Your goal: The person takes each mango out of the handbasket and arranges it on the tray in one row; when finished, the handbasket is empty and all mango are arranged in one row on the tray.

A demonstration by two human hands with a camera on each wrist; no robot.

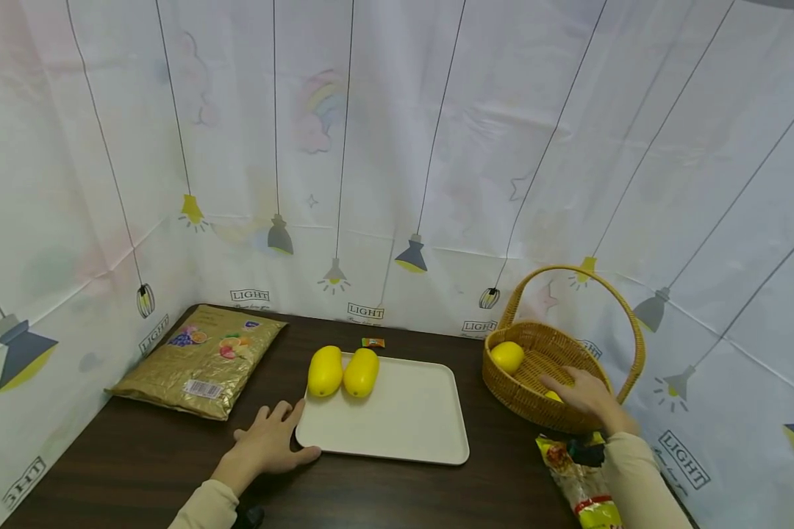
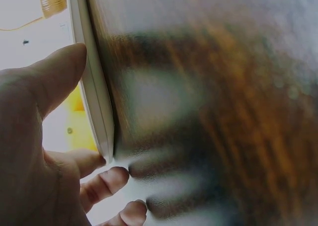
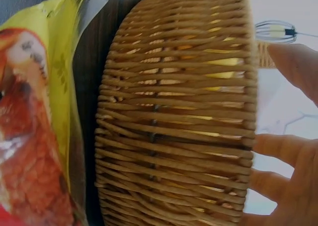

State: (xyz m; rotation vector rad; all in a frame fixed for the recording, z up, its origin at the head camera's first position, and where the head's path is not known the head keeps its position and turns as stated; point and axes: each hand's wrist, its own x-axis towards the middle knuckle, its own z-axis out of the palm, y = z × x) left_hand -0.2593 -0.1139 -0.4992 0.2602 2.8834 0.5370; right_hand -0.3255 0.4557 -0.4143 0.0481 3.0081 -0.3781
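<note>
My left hand [image 1: 270, 443] lies at the near left corner of a white rectangular tray [image 1: 403, 419], fingers spread. In the left wrist view its thumb [image 2: 64, 69] and forefinger are at the tray rim [image 2: 94, 87]. Two yellow oval fruits, one [image 1: 325, 371] beside the other [image 1: 361, 373], rest at the tray's far left. My right hand [image 1: 585, 397] reaches over the near rim of a wicker basket [image 1: 526, 400], fingers extended above a partly hidden yellow fruit [image 1: 553, 396]. Another yellow fruit [image 1: 506, 357] sits at the basket's left. The right fingertips are hidden behind the basket wall [image 3: 174, 112] in the right wrist view.
A gold fruit-printed bag [image 1: 205, 360] lies at the back left of the dark table [image 1: 397, 492]. Beyond the tray is a small orange-and-green packet [image 1: 373, 342]. A yellow-and-red food packet [image 1: 578, 481] lies in front of the basket, under my right forearm. The basket's tall handle [image 1: 625, 312] arches above it.
</note>
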